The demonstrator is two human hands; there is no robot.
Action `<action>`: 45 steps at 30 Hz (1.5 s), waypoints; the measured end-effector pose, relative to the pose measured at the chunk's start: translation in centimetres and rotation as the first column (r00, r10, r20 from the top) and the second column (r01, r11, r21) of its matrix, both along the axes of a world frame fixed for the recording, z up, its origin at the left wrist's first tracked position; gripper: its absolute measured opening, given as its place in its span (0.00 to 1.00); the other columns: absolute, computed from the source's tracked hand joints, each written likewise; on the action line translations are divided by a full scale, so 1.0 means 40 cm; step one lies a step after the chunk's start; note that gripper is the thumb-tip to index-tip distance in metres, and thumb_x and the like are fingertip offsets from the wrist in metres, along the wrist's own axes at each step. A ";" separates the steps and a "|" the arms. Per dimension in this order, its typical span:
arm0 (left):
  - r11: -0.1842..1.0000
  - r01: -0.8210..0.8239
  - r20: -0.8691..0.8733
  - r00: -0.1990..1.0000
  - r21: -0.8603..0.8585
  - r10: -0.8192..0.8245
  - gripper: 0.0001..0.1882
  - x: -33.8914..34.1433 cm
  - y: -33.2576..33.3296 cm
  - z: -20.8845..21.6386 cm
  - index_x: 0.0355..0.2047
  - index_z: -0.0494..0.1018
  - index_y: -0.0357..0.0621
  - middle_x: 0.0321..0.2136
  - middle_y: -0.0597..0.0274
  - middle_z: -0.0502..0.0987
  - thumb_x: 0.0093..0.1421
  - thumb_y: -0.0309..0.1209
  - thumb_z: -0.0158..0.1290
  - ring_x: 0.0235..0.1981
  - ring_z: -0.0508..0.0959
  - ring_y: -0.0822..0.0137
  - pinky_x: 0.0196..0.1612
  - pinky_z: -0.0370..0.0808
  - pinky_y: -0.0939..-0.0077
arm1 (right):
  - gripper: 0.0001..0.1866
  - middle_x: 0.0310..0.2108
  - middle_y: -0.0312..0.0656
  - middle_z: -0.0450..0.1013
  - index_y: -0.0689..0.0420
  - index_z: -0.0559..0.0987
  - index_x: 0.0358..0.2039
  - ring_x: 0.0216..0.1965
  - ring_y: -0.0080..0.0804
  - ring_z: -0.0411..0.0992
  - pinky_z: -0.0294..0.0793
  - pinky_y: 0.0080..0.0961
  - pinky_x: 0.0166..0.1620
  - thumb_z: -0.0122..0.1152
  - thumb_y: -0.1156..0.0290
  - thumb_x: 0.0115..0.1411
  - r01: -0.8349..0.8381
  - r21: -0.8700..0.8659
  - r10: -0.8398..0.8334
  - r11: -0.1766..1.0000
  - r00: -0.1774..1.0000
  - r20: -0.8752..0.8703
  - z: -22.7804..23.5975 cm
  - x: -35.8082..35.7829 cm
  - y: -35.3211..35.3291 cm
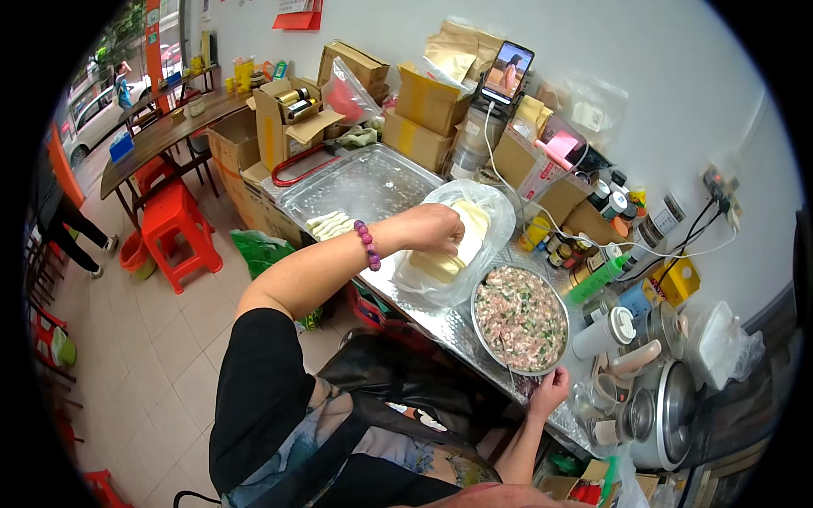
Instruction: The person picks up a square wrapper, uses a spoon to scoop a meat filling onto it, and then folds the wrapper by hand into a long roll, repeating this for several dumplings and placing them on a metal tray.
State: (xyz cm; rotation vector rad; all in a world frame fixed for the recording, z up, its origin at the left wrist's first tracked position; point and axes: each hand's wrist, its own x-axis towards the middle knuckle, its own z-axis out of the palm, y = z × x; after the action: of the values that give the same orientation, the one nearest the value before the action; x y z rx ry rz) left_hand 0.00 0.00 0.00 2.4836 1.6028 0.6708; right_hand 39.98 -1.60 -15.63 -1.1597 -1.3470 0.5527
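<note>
My left hand (437, 229), with a beaded purple bracelet (368, 245) at its wrist, reaches over a stack of pale dough wrappers (468, 222) in a clear plastic bag (498, 203). Its fingers are pinched together at a wrapper in the stack. Right of the stack stands a round metal bowl (477, 326) of minced meat with green bits (521, 317). My right hand (551, 389) is closed just off the bowl's near rim; what its fingers hold, if anything, is hidden. Several white folded dough pieces (329, 224) lie at the near left corner of a metal tray (373, 182).
Cardboard boxes (428, 97) line the wall behind the tray. A phone (508, 72) stands above them, its white cable crossing toward the outlet. Jars, a green bottle (600, 279), a white cup (603, 333) and a large pot (669, 415) crowd the right. Red stools (176, 233) stand left.
</note>
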 end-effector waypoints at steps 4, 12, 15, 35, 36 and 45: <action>0.997 -0.070 -0.004 0.998 -0.032 0.070 0.08 0.019 -0.011 0.018 0.25 0.74 0.40 0.25 0.54 0.75 0.44 0.30 0.54 0.30 0.75 0.54 0.35 0.71 0.64 | 0.06 0.27 0.37 0.71 0.67 0.72 0.33 0.29 0.21 0.66 0.67 0.19 0.35 0.52 0.77 0.58 -0.001 0.010 0.001 1.000 1.000 0.004 -0.001 0.002 -0.001; 0.995 -0.085 -0.038 0.995 0.049 0.087 0.06 0.029 -0.012 0.021 0.21 0.74 0.40 0.21 0.51 0.75 0.46 0.30 0.50 0.26 0.75 0.52 0.30 0.71 0.62 | 0.06 0.28 0.38 0.71 0.67 0.72 0.33 0.30 0.21 0.66 0.67 0.19 0.36 0.51 0.77 0.58 -0.005 0.025 0.005 1.000 1.000 0.009 -0.015 0.009 0.008; 0.994 -0.084 -0.060 0.994 0.064 0.088 0.07 0.028 -0.010 0.018 0.20 0.74 0.40 0.21 0.50 0.74 0.46 0.30 0.49 0.26 0.75 0.51 0.30 0.71 0.61 | 0.06 0.28 0.38 0.71 0.67 0.72 0.33 0.30 0.21 0.66 0.67 0.19 0.36 0.51 0.77 0.58 0.000 0.017 -0.001 1.000 1.000 0.028 -0.016 0.011 0.005; 0.969 -0.226 0.632 0.738 -0.099 0.237 0.09 -0.064 0.051 -0.042 0.29 0.71 0.39 0.27 0.57 0.76 0.58 0.32 0.46 0.31 0.77 0.62 0.31 0.71 0.68 | 0.07 0.29 0.37 0.72 0.67 0.73 0.33 0.30 0.21 0.67 0.67 0.18 0.36 0.50 0.77 0.59 -0.021 -0.012 0.021 1.000 1.000 0.012 0.002 0.002 -0.004; 0.970 -0.034 0.862 0.452 -0.242 0.231 0.08 -0.079 0.058 -0.055 0.33 0.68 0.38 0.32 0.60 0.75 0.60 0.30 0.43 0.36 0.77 0.64 0.36 0.74 0.70 | 0.07 0.29 0.37 0.72 0.67 0.73 0.33 0.30 0.21 0.67 0.67 0.18 0.36 0.50 0.77 0.59 -0.027 -0.009 0.027 1.000 1.000 0.009 0.001 0.000 -0.003; 0.971 0.226 0.811 -0.581 0.078 0.070 0.21 -0.115 0.014 -0.090 0.49 0.59 0.34 0.46 0.49 0.69 0.63 0.38 0.41 0.46 0.72 0.55 0.50 0.71 0.60 | 0.07 0.28 0.36 0.72 0.67 0.73 0.33 0.30 0.20 0.66 0.67 0.18 0.36 0.50 0.76 0.59 -0.029 -0.005 0.029 1.000 1.000 0.009 0.000 0.000 0.001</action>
State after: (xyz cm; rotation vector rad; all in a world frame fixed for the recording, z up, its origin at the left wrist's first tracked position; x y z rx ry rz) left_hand -4.61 0.57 -3.62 0.5003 0.3186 1.8107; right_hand 39.98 -1.58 -15.64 -1.1493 -1.3730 0.5720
